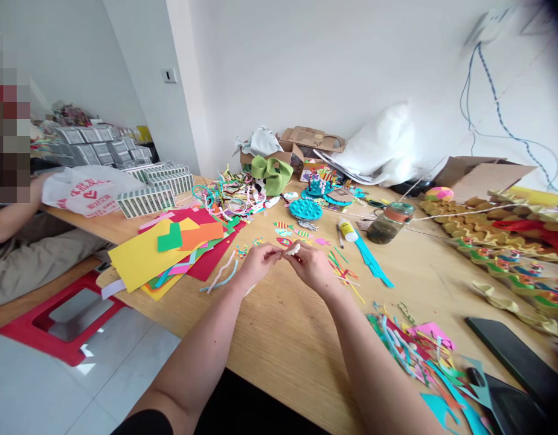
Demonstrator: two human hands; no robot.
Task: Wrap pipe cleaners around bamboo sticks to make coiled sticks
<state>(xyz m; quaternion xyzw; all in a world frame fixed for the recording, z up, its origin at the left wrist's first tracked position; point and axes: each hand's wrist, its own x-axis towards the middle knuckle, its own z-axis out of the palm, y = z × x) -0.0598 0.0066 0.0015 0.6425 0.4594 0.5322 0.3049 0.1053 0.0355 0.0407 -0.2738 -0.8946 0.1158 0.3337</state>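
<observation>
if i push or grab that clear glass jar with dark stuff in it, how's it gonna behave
The clear glass jar is probably fairly heavy for its size, given the dark contents in it. Its smooth, rounded side may slip in a loose grip and could roll if knocked over. Being glass, it would likely be fragile.

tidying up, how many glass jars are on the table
1: the glass jar is right of the yellow-labelled bottle, towards the back of the table. Others may be hidden.

Smooth, light-brown wooden table [279, 329]; matt yellow paper sheet [136, 258]; glossy red plastic stool [48, 338]; clear glass jar [390, 225], smooth-walled.
</observation>
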